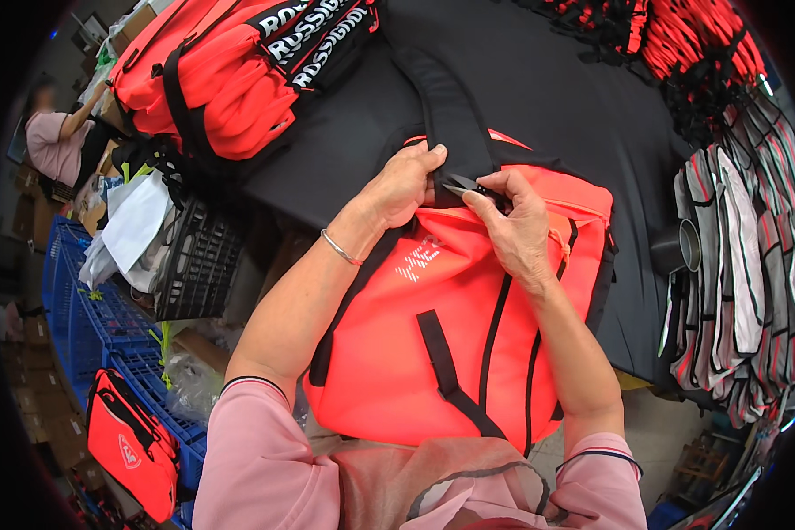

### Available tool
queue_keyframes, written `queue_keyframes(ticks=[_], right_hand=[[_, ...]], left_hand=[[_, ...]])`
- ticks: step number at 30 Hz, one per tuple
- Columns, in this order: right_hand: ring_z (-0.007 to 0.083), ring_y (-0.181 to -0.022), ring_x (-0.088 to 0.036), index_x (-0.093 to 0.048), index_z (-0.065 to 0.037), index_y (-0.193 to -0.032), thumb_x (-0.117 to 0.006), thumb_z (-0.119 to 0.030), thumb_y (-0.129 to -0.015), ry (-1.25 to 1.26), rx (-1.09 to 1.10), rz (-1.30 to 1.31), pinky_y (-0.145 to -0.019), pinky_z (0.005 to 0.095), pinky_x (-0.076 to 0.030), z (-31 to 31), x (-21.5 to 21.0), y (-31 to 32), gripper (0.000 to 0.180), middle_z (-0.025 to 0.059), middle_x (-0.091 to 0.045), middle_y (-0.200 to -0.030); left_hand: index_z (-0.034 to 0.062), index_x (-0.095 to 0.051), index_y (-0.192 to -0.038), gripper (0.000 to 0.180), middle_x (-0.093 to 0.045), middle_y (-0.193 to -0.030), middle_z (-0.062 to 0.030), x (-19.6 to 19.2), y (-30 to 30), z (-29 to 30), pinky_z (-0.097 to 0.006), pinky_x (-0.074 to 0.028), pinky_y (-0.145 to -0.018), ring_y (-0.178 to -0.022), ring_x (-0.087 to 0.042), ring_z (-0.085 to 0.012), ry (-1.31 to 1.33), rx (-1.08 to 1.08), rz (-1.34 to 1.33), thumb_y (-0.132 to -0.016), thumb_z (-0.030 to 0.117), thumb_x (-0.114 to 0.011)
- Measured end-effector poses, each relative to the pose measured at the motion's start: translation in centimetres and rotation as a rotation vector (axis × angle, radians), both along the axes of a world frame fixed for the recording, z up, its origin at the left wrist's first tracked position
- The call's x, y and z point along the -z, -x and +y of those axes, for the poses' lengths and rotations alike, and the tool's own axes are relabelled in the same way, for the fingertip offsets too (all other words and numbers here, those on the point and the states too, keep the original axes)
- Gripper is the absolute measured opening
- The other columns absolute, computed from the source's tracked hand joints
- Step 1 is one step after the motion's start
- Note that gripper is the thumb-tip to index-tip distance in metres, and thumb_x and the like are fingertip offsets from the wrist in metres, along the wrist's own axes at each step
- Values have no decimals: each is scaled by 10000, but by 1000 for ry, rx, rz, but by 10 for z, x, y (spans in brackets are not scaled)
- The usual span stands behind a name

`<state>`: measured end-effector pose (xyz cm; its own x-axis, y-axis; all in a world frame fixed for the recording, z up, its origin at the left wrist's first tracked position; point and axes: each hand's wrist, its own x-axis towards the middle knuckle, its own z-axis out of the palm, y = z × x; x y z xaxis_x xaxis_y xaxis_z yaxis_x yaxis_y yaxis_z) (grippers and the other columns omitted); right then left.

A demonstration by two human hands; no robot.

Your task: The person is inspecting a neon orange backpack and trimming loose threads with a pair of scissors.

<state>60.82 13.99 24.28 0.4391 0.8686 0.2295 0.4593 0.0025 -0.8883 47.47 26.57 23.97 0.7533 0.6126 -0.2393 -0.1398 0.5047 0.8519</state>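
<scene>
Pink sleeves and a brownish apron (pixel 450 486) fill the lower edge, and two bare forearms reach up from them to one bright orange bag (pixel 450 353) lying partly on the black tabletop (pixel 539 97) and partly over its near edge, against the person's lap. This bag has black piping, one black webbing strap sewn across its front, a small white emblem near the top, and a wide black padded strap (pixel 446 106) running up from its top edge across the tabletop. Left hand (pixel 402 185), with one thin silver bangle (pixel 340 248) at the wrist, is closed on the base of that padded strap, fingers curled over it. Right hand (pixel 517 225) is closed round one small pair of thread snips (pixel 462 188), the metal tip pointing left at the seam where strap meets bag.

Farther back lies a stack of orange bags (pixel 230 79) of the same kind with black-and-white lettered bands. One more orange bag (pixel 132 446) sits low at left on blue crates (pixel 106 336). A pile of grey, black and red fabric pieces (pixel 742 265) lies at right, and another person (pixel 53 132) sits far left.
</scene>
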Motion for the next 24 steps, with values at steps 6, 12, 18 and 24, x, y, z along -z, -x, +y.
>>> queue_keyframes(ticks=[6,12,18,24], right_hand=[[71,-790,-581,-606,3,-1016,-714,-65,-888,-143,-450,704,-732,217,-484,-2,-27,-11,181,17,-638,-911],[111,-805,-635,-631,-20,-972,-762,-108,-849,-50,-251,-94,-704,269,-514,1,-56,-19,200,33,-651,-921],[202,-740,-621,-640,-79,-919,-783,-240,-803,-73,-301,-767,-592,311,-500,4,-42,-25,244,28,-584,-870],[198,-771,-616,-636,-78,-910,-774,-256,-798,-127,-300,-881,-604,323,-500,12,-41,-31,251,26,-577,-881]], left_hand=[[103,-507,-1001,170,-589,-967,-26,-2,-1,-2,-326,-580,-778,-806,-644,-129,54,18,-63,-1034,269,-501],[90,-516,-1008,179,-591,-962,-32,4,3,2,-323,-593,-773,-822,-666,-128,71,23,-89,-1025,269,-527],[26,-528,-1067,242,-641,-1029,-89,6,1,4,-346,-602,-853,-909,-688,-172,47,20,-41,-1060,243,-422],[39,-519,-1057,231,-626,-1008,-72,4,1,3,-360,-605,-855,-900,-686,-165,57,26,-55,-1064,245,-414]])
